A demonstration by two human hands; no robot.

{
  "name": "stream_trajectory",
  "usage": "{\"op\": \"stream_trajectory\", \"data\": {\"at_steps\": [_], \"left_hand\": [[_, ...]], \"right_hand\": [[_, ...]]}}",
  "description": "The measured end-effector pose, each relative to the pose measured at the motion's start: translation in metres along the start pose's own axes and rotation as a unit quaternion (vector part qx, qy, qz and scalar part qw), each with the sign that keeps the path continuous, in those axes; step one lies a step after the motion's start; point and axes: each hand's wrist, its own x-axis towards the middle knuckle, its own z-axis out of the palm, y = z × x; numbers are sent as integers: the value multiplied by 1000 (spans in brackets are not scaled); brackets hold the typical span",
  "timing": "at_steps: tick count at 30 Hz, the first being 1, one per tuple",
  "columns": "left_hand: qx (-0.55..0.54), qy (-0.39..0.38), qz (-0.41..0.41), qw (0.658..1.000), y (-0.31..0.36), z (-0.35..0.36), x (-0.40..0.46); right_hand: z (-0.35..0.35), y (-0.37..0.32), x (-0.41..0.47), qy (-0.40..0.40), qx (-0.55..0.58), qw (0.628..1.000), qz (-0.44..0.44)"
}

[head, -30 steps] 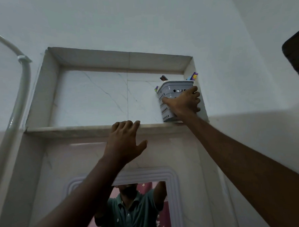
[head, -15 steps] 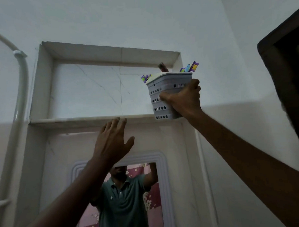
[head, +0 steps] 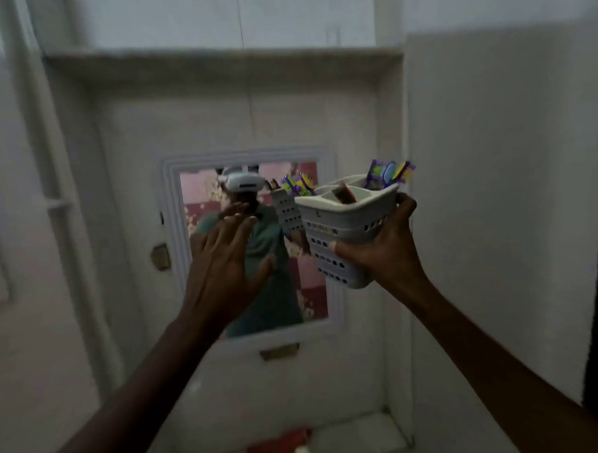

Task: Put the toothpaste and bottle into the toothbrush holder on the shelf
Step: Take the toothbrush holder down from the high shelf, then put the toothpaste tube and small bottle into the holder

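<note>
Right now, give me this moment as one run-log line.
phase: holder off shelf, in the air | right hand: gripping toothbrush holder | left hand: open, empty, beside it | holder: toothbrushes inside | toothpaste, bottle: not clearly seen

Right hand [head: 382, 253] hides the toothbrush holder's [head: 342, 224] far side; whole view blurred.

Matt perforated plastic toothbrush holder [head: 345, 231] (glossy mirror [head: 200, 193] behind)
</note>
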Motion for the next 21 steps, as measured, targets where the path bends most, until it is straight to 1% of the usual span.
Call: {"op": "stream_trajectory", "data": {"at_steps": [2,6,10,16,21], "left_hand": [[-3,-34,-25,999,-2,19,-37],[-23,-83,-64,994,-4,55,-100],[-37,-153,-101,982,-10,92,-167],[-36,-272,-167,947,-18,139,-248],[-51,-360,-178,914,-15,176,-311]], "right_hand": [[6,24,-44,-13,-9,999,31],[18,70,-116,-9,-47,996,73],[33,115,-190,-24,-54,989,136],[44,171,-282,-29,-105,966,234],[44,201,-341,-28,-138,944,298]]}}
